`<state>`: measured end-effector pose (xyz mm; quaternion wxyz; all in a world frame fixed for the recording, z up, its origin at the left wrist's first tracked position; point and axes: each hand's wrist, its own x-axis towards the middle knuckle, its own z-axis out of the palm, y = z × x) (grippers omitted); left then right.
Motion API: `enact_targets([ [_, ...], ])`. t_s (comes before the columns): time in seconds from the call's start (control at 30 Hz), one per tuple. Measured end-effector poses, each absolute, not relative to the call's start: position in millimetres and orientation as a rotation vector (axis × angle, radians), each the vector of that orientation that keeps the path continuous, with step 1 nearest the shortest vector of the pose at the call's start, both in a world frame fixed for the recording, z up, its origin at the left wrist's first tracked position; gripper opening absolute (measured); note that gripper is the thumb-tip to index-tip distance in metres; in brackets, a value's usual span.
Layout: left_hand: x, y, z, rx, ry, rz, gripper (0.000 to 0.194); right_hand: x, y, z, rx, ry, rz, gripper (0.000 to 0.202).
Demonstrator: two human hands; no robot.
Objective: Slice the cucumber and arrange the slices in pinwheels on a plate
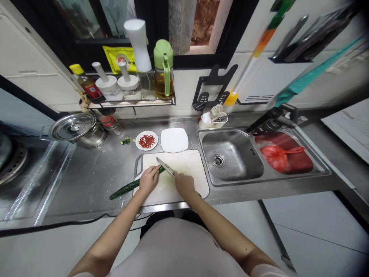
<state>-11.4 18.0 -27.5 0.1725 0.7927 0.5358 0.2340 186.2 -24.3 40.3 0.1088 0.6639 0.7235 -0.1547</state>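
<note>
A long dark green cucumber (124, 190) lies aslant over the left part of the white cutting board (184, 192), its far left end sticking out past the board's edge. My left hand (149, 179) is closed over the cucumber near its right end. In my right hand (185, 185) is the handle of a kitchen knife (165, 166). The blade points up and to the left, lying across the cucumber's right end just beyond my left fingertips. Whether the edge has entered the cucumber I cannot tell.
Behind the board stand a white square plate (174, 140) and a round plate (141, 141) of chopped red pieces. Cucumber scraps (125, 141) lie farther left, near a steel pot (77, 129). To the right is a sink (233, 154); a red bag (275, 158) sits in its second basin.
</note>
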Motion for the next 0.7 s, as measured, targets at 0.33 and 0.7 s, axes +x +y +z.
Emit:
enact_targets([
  [0.33, -23.8, 7.9, -33.6, 2.237, 1.685, 0.692, 0.036, 223.0, -36.9, 33.0, 2.004, 2.298, -0.222, 0.049],
  [0.7, -19.5, 15.6, -5.6, 1.872, 1.827, 0.966, 0.041, 231.3, -38.9, 32.6, 1.959, 2.412, -0.073, 0.048],
])
